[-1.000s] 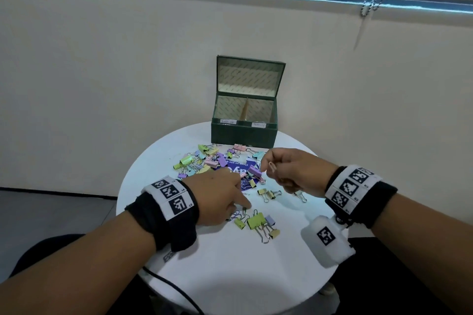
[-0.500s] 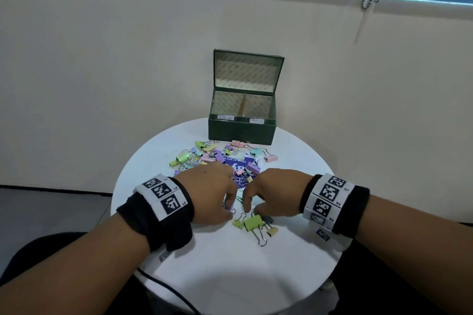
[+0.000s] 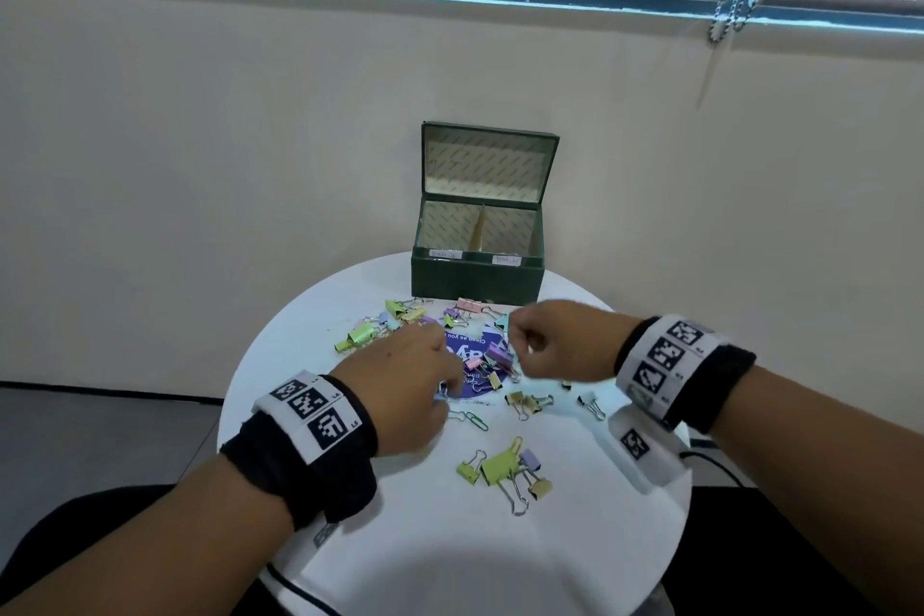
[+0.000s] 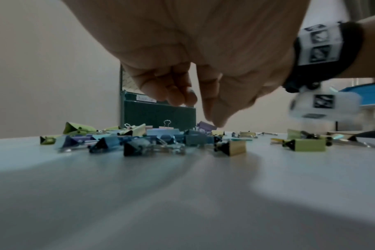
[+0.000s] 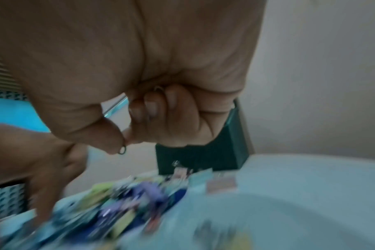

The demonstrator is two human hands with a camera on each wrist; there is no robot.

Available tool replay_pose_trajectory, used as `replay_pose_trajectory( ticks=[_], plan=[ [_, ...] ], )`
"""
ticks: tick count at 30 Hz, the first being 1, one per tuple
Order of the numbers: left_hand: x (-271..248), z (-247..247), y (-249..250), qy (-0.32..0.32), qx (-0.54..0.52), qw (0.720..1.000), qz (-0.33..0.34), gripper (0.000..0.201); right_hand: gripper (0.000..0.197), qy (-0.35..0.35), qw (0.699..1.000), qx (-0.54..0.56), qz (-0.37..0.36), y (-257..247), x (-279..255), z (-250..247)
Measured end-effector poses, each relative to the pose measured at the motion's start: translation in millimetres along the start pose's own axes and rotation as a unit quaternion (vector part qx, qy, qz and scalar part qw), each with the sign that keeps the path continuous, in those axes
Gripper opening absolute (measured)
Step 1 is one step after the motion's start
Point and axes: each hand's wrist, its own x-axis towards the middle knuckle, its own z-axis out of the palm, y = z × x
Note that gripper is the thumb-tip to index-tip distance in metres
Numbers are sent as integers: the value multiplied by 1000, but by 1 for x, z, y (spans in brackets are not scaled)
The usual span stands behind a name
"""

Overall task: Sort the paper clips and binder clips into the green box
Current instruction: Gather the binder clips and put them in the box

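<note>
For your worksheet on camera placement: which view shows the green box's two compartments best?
The head view: it looks down into the open green box, showing divider and both labelled compartments. The left wrist view shows only its front wall behind the left hand; the right wrist view, a blurred corner.

Black wristbands [image 3: 300,460] with white square-coded tags wrap both wrists; white camera pod [image 3: 645,453] under right.

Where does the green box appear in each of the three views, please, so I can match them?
Head: green box at the table's far edge, centre, lid open.
Left wrist: green box centre, behind the clip pile, partly hidden by fingers.
Right wrist: green box right of centre, blurred, below the right hand.
Shared landmark: the clip pile.
</note>
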Motion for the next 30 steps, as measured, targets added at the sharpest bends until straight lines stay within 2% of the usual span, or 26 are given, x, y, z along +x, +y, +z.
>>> replay_pose_trajectory(
  ticks=[4, 7, 9, 12, 14, 17, 19, 20, 22, 23, 25, 27, 30],
  plan=[
    [9, 7, 7, -22, 28, 996, 76, 35, 14, 97, 994, -4, 44, 19, 30, -41],
    [16, 5, 16, -39, 54, 993, 95, 27, 14, 149, 985, -28, 79, 28, 58, -63],
    [19, 4, 19, -27, 55, 993, 102, 21, 14, 161, 981, -51, 95, 29, 73, -72],
    [20, 8, 20, -18, 61, 993, 104, 23, 5, 162, 977, -86, 106, 28, 93, -76],
    [21, 8, 20, -16, 66, 992, 103, 29, 11, 160, 977, -99, 103, 30, 101, -76],
    [23, 4, 20, -1, 32, 997, 73, 28, 34, 155, 980, -80, 93, 34, 103, -77],
    [27, 0, 18, -4, 16, 998, 52, 26, 44, 180, 980, -46, 78, 38, 93, -76],
    [30, -3, 16, -14, 8, 999, 41, 26, 44, 203, 977, -23, 65, 40, 86, -74],
    [41, -12, 11, -20, -25, 999, 13, 22, 29, 237, 971, 4, 32, 43, 66, -66],
    [50, -18, 8, -8, -38, 999, 1, 19, 21, 226, 974, 3, 17, 43, 54, -59],
    [73, -32, 3, 27, -64, 997, -25, 16, 14, 142, 990, -18, -12, 41, 29, -43],
    [102, -48, -3, 62, -84, 993, -49, 14, 15, 50, 997, -44, -29, 36, 7, -26],
    [148, -68, -13, 113, -69, 989, -67, 16, 19, -8, 998, -52, -31, 32, -14, 0]
  ],
)
